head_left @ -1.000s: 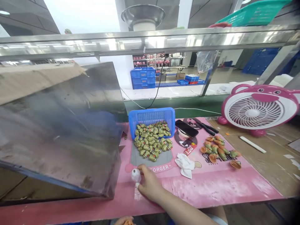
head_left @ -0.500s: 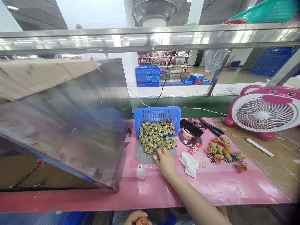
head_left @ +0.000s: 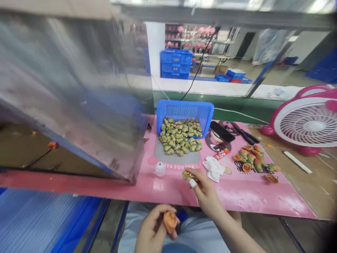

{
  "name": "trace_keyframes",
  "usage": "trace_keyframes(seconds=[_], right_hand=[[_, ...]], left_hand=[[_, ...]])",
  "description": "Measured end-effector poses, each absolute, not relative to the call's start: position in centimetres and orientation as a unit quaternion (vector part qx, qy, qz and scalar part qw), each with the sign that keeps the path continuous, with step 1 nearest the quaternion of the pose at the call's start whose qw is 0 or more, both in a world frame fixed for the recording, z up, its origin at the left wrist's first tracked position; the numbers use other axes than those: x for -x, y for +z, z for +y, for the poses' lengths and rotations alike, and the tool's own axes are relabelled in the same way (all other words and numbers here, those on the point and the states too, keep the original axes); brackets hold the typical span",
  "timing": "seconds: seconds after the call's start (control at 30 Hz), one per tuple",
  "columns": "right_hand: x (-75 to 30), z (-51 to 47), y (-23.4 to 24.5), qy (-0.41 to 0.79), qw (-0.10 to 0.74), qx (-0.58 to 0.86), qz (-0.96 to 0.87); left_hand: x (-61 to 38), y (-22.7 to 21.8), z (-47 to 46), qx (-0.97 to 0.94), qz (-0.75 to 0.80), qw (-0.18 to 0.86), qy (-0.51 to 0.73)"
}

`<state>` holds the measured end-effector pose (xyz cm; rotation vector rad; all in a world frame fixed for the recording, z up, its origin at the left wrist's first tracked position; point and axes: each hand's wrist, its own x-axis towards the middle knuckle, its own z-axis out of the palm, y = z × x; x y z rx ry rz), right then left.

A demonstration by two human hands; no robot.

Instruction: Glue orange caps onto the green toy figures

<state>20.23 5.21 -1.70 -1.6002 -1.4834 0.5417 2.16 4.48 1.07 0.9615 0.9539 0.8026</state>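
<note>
"Where are the hands in the head camera's view?"

"The right hand (head_left: 204,191) reaches forward from the lower right, its forearm slanting up over the table edge. The left hand (head_left: 151,228) sits lower, below that edge, over the person's pale blue clothing (head_left: 200,235)."

"Is the right hand gripping anything?"

"Yes, its thumb and fingers are pinched closed on a small olive-green moulded piece (head_left: 187,175), held just above a pink printed mat (head_left: 168,191). A white fingertip cover (head_left: 193,183) shows on one finger."

"And the left?"

"Its fingers curl firmly round a hollow orange cup-shaped piece (head_left: 170,222), with the open side facing the camera."

"What lies near them?"

"On the mat, a small white plastic bottle (head_left: 160,169) stands left of the right hand, and a crumpled white cloth (head_left: 213,168) lies beyond it to the right. Further up, a heap of olive-green moulded pieces (head_left: 179,138) rests against a blue plastic mesh basket (head_left: 184,114). To the right is a loose group of orange-and-green pieces (head_left: 252,163)."
</note>
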Motion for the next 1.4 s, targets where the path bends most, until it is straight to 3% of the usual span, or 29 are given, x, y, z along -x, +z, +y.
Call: trace_keyframes(seconds=[0.13, 0.37, 0.9, 1.4], right_hand=[[-20.6, 0.5, 2.2, 0.281, 0.432, 0.597, -0.615], [-21.0, -1.6, 5.7, 0.185, 0.33, 0.502, -0.778], [-20.5, -2.1, 5.2, 0.141, 0.266, 0.496, -0.815], [-20.2, -2.6, 4.3, 0.095, 0.325, 0.485, -0.806]], left_hand=[[-3.1, 2.4, 4.5, -0.445, 0.403, 0.752, 0.271], [-3.2, 2.5, 4.1, -0.513, 0.386, 0.739, 0.203], [-3.5, 2.6, 3.9, -0.599, 0.367, 0.683, 0.2], [-3.4, 3.0, 3.8, -0.619, 0.358, 0.668, 0.207]])
